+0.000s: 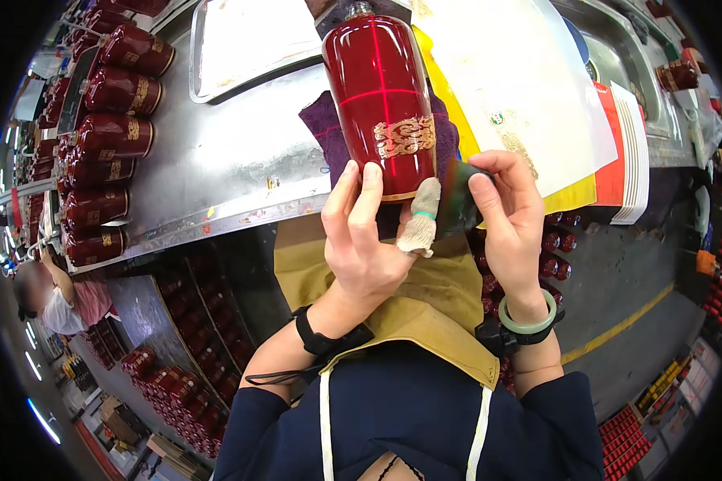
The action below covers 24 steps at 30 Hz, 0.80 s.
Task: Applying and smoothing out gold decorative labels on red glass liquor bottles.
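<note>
A glossy dark red bottle (377, 72) lies on a purple cloth (319, 128), its neck pointing away from me. Crossing red light lines fall on its side, and an ornate gold pattern (405, 136) sits near its base. My left hand (365, 248) grips the base end: two fingers rest on the glass, and the thumb, in a pale cloth finger cover (420, 224) with a green band, lies at the base's right. Just right of the base, my right hand (512, 216) pinches a thin dark flat piece (460, 196), perhaps a rubber scraper, between thumb and fingers.
Several red bottles (116, 136) stand along the metal table's (217, 160) left side. Behind are a tray with a white sheet (253, 40) and, to the right, large white sheets (489, 72) over yellow and red ones. A sink (638, 64) is far right. Another person (64, 301) is at left.
</note>
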Available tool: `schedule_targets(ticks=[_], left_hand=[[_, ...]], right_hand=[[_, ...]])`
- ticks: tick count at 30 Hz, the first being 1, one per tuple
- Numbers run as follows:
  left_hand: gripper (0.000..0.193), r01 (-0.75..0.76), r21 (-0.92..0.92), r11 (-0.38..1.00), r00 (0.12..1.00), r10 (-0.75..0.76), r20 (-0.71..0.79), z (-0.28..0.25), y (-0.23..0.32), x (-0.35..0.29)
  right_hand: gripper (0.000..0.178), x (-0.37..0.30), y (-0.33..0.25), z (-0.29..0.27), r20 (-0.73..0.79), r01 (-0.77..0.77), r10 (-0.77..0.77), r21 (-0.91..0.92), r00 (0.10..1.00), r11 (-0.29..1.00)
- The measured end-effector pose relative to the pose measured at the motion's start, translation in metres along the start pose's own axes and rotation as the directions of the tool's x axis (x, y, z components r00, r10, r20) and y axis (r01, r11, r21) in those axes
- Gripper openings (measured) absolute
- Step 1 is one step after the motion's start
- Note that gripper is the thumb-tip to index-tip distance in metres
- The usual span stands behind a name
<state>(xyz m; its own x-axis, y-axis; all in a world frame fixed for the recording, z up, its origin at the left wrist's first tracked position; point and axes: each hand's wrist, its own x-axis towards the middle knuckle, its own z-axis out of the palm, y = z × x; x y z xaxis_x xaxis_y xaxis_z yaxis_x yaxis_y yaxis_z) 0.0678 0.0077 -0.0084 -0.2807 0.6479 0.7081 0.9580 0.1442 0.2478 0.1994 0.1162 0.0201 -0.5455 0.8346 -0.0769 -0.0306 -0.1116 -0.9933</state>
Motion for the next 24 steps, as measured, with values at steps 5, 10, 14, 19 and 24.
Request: schedule_targets(ticks=[5,10,14,19,24], left_hand=[[0.047,0.157,-0.375,0.914,0.988,-0.144,0.062,-0.011,-0.020,-0.009],[0.048,0.007,-0.343,0.939,0.998,-0.029,-0.057,-0.003,-0.028,-0.011],[0.044,0.038,-0.282,0.959,0.999,-0.040,0.000,-0.006,-0.021,-0.009],[0.041,0.182,-0.320,0.930,0.981,-0.195,-0.008,-0.005,-0.016,-0.011],[0.038,0.189,-0.286,0.939,0.981,-0.196,0.004,-0.005,-0.012,-0.009]], right_hand=[[0.017,-0.004,0.006,0.002,-0.029,0.036,-0.041,-0.145,0.999,0.989],[0.013,-0.002,0.003,0.009,-0.060,0.062,-0.071,-0.141,0.996,0.988],[0.011,-0.002,0.001,0.014,-0.057,0.082,-0.092,-0.166,0.994,0.983],[0.012,-0.001,0.001,0.019,-0.036,0.193,-0.211,-0.277,0.977,0.941],[0.012,-0.002,-0.004,0.016,-0.042,0.137,-0.149,-0.204,0.988,0.969]])
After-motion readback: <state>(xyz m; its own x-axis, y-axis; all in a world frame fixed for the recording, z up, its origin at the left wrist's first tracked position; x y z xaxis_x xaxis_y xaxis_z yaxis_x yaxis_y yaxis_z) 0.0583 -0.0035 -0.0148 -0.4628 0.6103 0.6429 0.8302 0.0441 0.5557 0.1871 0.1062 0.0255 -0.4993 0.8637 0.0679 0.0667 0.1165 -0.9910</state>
